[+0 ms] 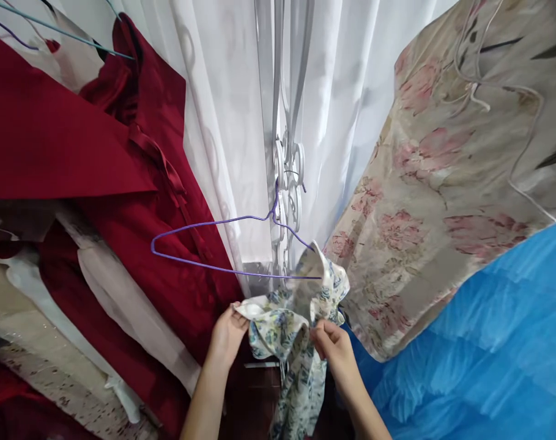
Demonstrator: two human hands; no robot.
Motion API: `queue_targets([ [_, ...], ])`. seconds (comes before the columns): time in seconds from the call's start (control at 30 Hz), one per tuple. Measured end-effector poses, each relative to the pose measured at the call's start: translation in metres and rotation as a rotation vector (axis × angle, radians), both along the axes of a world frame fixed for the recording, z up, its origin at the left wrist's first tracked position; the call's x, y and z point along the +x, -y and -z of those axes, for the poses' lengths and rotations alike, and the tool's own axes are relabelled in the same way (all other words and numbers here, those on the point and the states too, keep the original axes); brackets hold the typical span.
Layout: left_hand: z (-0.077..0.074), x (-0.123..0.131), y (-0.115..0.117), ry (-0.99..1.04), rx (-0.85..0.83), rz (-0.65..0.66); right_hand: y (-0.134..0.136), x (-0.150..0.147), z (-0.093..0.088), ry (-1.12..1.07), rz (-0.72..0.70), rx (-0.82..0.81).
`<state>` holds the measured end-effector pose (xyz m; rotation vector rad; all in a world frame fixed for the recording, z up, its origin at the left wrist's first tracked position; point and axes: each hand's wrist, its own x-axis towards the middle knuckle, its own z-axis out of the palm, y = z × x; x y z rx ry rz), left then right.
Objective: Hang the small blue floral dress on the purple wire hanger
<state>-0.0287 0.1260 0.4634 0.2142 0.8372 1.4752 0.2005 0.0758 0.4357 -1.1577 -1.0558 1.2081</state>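
Red dress (135, 159), left of the grip. Floral garment (278, 330), between and below the hands; one side is looped over the hanger's end above the right hand. Purple hanger (234, 271), above the grip; its opposite arm is bare, so mounting appears roughly half complete, that side remaining. Left hand (229, 335) and right hand (331, 343), each pinched on the garment's edge. White rings (298, 160), above the grip, beside the hanger's hook.
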Motion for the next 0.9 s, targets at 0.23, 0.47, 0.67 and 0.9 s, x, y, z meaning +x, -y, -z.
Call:
queue_targets([
  [0.23,-0.029,0.093,0.066,-0.434,0.456,0.625,0.042,0.041,0.036,0.454,-0.17,0.004],
  [0.47,-0.042,0.132,0.081,-1.042,0.667,0.62,0.069,0.042,-0.007,0.177,-0.275,0.034],
  [0.67,-0.008,0.106,0.086,-1.132,0.59,1.012,0.067,0.078,-0.023,0.209,-0.33,-0.028],
  [0.9,0.021,0.074,0.094,-1.449,0.43,0.908,0.027,0.157,-0.06,0.633,-0.166,0.349],
])
